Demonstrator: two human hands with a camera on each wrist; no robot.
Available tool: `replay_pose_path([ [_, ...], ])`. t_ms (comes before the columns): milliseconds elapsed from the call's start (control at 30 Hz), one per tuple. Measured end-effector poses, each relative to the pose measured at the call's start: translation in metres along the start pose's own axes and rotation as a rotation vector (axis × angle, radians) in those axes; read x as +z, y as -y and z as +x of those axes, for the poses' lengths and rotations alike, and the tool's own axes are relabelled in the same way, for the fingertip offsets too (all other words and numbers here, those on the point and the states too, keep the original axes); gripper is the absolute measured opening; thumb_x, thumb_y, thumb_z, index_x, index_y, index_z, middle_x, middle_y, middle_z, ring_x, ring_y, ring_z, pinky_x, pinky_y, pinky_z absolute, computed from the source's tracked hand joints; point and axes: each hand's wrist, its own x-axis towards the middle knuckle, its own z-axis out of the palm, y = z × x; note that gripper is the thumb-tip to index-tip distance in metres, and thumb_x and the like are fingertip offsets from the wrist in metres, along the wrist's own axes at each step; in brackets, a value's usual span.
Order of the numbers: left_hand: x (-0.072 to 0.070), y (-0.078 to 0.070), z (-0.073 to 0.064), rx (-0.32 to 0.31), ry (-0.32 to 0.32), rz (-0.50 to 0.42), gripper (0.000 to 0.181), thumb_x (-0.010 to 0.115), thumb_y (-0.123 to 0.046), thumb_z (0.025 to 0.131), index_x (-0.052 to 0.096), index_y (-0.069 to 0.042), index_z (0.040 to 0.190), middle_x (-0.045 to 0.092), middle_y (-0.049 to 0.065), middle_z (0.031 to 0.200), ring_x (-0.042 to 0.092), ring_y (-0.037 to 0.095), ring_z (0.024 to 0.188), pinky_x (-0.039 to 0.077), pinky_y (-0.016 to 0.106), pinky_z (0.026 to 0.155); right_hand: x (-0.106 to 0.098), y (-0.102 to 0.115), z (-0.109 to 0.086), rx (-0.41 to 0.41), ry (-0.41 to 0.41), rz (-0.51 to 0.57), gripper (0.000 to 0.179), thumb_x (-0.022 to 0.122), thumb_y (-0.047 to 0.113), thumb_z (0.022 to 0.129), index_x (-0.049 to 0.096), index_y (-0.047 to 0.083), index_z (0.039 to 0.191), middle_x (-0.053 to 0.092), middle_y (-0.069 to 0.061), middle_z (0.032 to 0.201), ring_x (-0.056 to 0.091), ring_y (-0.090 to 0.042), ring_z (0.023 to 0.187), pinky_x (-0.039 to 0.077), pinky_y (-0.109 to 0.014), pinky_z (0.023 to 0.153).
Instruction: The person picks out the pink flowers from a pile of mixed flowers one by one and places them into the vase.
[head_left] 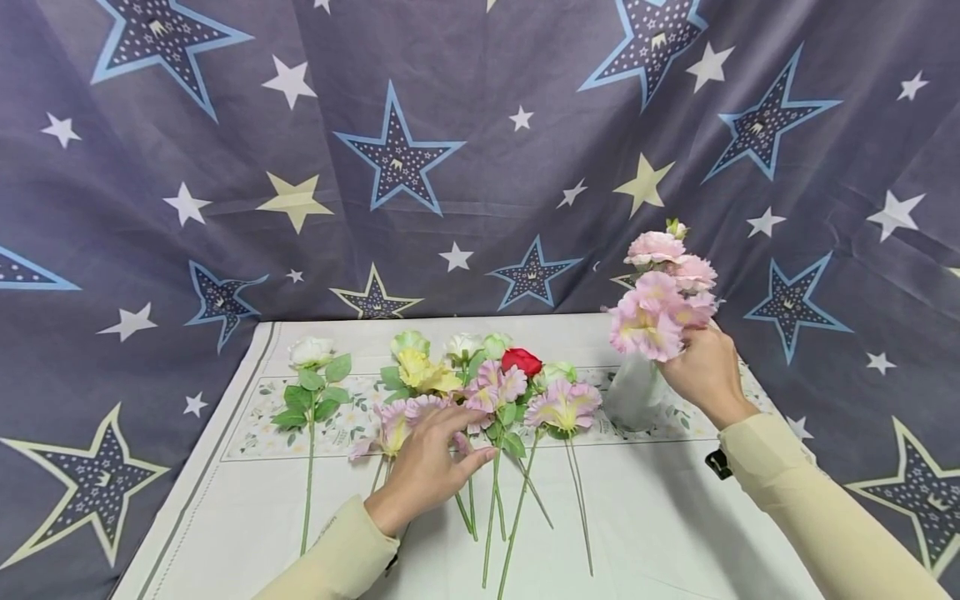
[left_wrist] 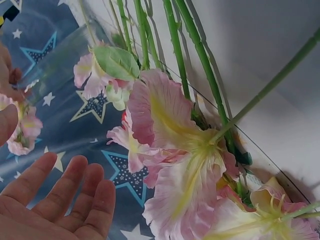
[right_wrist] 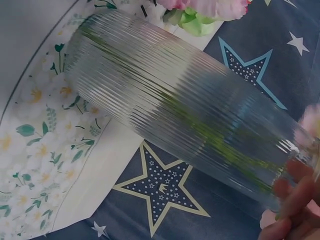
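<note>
Two hands among long-stemmed flowers at a white-covered counter [head_left: 645,542]. The left hand [head_left: 431,462] is spread loosely, palm down, over the near edge of the loose pink flowers [left_wrist: 185,145]; others lie just beyond its fingertips, among them a yellow flower [head_left: 427,372] and a red flower [head_left: 522,361]. The right hand [head_left: 701,371] has its fingers bent and bunched at the mouth of a clear ribbed vase [right_wrist: 150,90]; whether they pinch the rim or a stem cannot be told. The vase is just below that hand, with pink blooms [head_left: 648,317] above its mouth and green stems inside.

Handling, as judged: the flowers look artificial and should prove light, with soft petals that crease easily and stiffer stems, best pinched just under the bloom. The vase, if glass, would be heavier, slippery and breakable; its broad ribbed body offers the surest hold, the rim a weaker one.
</note>
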Motion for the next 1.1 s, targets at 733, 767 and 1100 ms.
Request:
replay_pose_path([
  [733,-0.007,0.007,-0.002,0.004,-0.043,0.067,0.045,0.086,-0.034,0.085,0.073,-0.016,0.124,0.070,0.005,0.125,0.061,0.026,0.121,0.050,0.049,0.102,-0.004,0.017,-0.040,0.016,-0.167,-0.068,0.025,0.081,0.019,0.078,0.067,0.004,0.093,0.066,-0.015,0.085,0.055,-0.031,0.060,0.043,-0.054,0.051],
  [767,-0.007,0.007,-0.003,-0.006,-0.040,0.068,0.046,0.085,-0.035,0.085,0.073,-0.017,0.126,0.070,0.006,0.126,0.061,0.027,0.123,0.050,0.050,0.103,-0.005,0.019,-0.042,0.017,-0.167,-0.070,0.026,0.080,0.019,0.078,0.067,0.004,0.094,0.068,-0.016,0.089,0.056,-0.032,0.061,0.044,-0.055,0.052],
  [1100,-0.012,0.015,-0.009,-0.046,-0.056,0.071,0.052,0.087,-0.033,0.084,0.071,-0.016,0.131,0.068,0.011,0.131,0.059,0.035,0.125,0.038,0.062,0.111,-0.008,0.035,-0.059,-0.011,-0.130,-0.034,0.021,0.080,0.018,0.079,0.064,0.008,0.087,0.064,-0.009,0.076,0.058,-0.025,0.061,0.041,-0.043,0.049],
])
